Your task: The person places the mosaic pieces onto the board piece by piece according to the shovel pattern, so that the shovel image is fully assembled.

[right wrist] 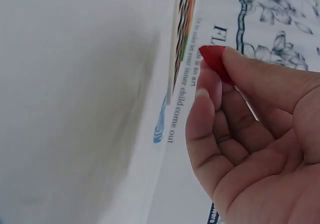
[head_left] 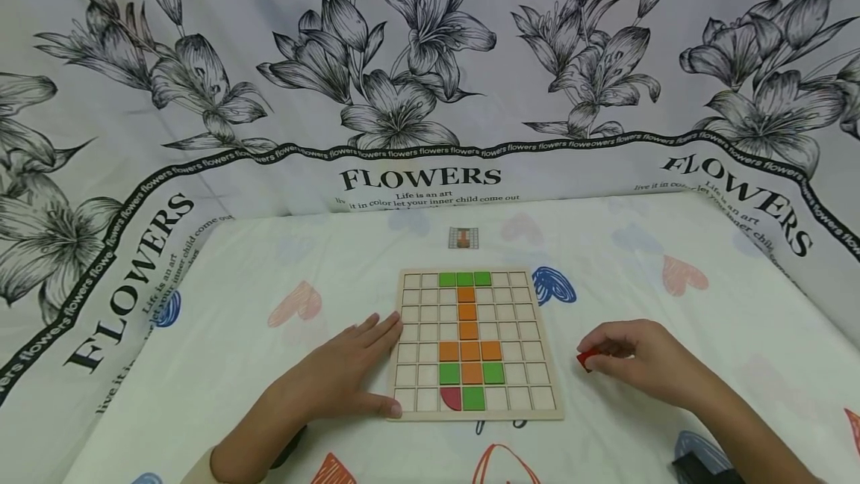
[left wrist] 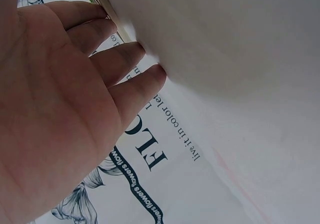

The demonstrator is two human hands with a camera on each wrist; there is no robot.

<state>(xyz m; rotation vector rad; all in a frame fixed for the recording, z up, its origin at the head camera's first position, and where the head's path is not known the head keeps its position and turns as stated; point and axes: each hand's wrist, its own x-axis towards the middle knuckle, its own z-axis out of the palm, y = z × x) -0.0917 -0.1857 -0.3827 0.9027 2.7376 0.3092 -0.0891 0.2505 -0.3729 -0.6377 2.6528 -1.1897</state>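
A square wooden grid board (head_left: 513,352) lies flat before me in the head view. Green tiles (head_left: 465,279) fill three cells of its far row, and orange tiles (head_left: 468,331) run down the middle column, widening to three across. In the near row a dark red quarter-round tile (head_left: 451,399) sits beside a green tile (head_left: 473,398). My left hand (head_left: 343,373) rests at the board's left edge, fingers straight and thumb at the near corner. Right of the board, my right hand (head_left: 643,358) pinches a small red tile (right wrist: 215,62) between thumb and fingertips, one pointed corner showing.
A small picture card (head_left: 463,238) with a grid pattern lies beyond the board's far edge. The cloth (head_left: 336,252) has printed hearts and reaches a flower-printed backdrop (head_left: 416,43). A black object (head_left: 702,469) is below my right wrist.
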